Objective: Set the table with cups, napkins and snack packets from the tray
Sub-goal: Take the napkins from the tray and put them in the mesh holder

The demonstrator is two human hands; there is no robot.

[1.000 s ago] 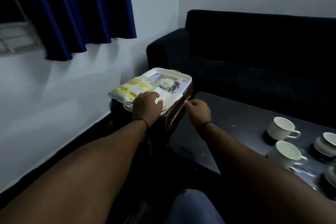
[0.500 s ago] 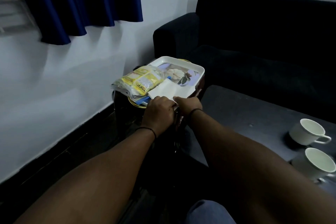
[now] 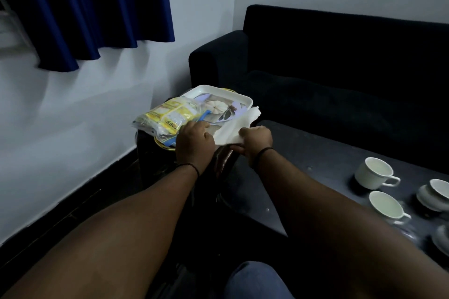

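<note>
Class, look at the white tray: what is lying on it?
On the tray lie yellow snack packets and a white napkin that the right hand grips. The left hand covers part of the tray's near edge.

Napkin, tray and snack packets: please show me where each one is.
napkin [image 3: 237, 128], head view, on its white middle
tray [image 3: 220, 88], head view, on its far rim
snack packets [image 3: 170, 116], head view, on yellow wrapper
</note>
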